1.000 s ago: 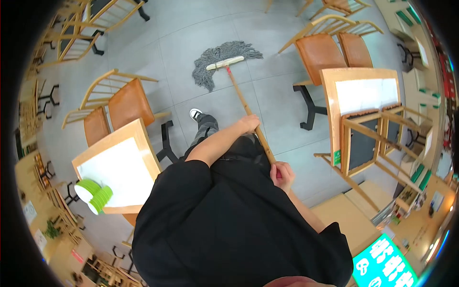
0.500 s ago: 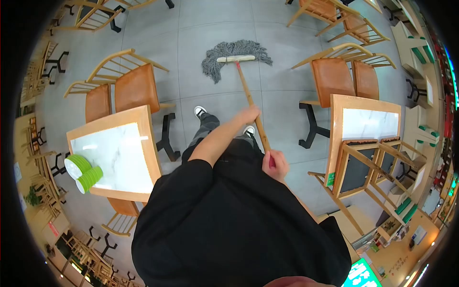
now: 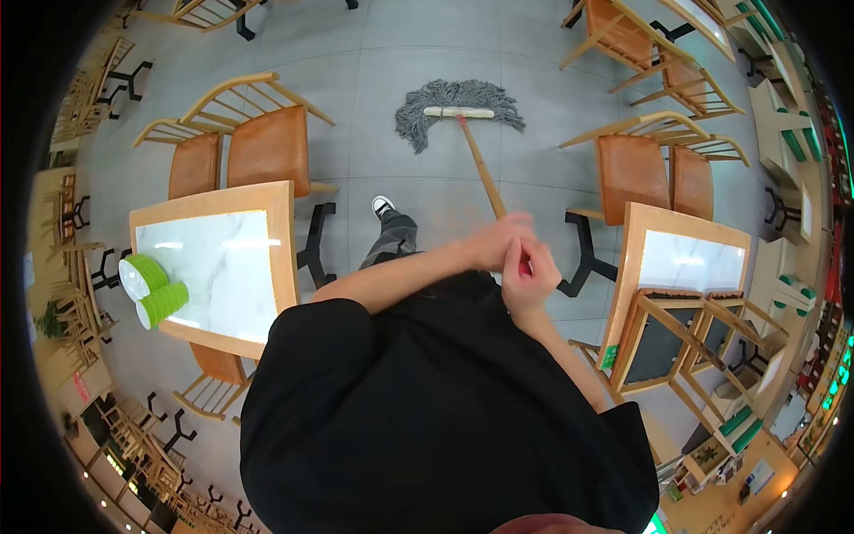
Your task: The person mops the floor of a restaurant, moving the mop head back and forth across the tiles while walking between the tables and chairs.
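Note:
A mop lies with its grey string head (image 3: 463, 93) spread on the floor ahead of me, a pale bar across it. Its wooden handle (image 3: 483, 169) runs back toward my body, with a red piece near the head. My left hand (image 3: 498, 242), slightly blurred, is closed round the upper handle. Right against it, my right hand (image 3: 531, 274) is curled in a fist at the handle's top end. The two hands hide that end of the handle.
On the left stands a table (image 3: 283, 258) with stacked green bowls (image 3: 163, 304) and brown-seated chairs (image 3: 267, 151). Another table (image 3: 633, 236) on the right carries upturned chairs (image 3: 663, 343). Black table legs (image 3: 583, 254) reach into the aisle of grey tiles (image 3: 427, 40).
My left hand has slid up the handle from its middle to beside my right hand. My right hand has risen slightly in view. One shoe is now out of sight.

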Demonstrator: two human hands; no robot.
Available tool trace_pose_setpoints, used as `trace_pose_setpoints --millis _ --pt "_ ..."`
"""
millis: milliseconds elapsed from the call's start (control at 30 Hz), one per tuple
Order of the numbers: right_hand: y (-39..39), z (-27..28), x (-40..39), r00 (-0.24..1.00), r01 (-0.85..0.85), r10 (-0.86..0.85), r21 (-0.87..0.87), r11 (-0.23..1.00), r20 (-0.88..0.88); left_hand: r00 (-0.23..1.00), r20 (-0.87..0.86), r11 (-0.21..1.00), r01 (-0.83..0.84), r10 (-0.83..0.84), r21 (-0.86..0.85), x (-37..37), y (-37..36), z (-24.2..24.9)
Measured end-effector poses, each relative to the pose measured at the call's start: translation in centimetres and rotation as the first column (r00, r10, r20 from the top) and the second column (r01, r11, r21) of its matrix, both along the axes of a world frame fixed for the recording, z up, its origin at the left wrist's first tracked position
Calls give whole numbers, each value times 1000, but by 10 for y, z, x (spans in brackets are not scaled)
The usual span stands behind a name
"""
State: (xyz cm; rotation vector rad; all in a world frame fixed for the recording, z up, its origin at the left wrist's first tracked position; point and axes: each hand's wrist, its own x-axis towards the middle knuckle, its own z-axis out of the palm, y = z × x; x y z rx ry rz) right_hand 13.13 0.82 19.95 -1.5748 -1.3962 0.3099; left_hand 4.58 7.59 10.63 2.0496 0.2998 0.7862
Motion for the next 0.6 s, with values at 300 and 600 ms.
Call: trace_pose_setpoints --millis 300,600 --pt "-46 -35 16 988 -93 78 107 990 132 952 -181 969 244 -248 -43 14 -32 -8" --pt "-30 -39 10 967 -191 173 82 978 187 958 -212 981 192 -195 -36 9 -19 -18"
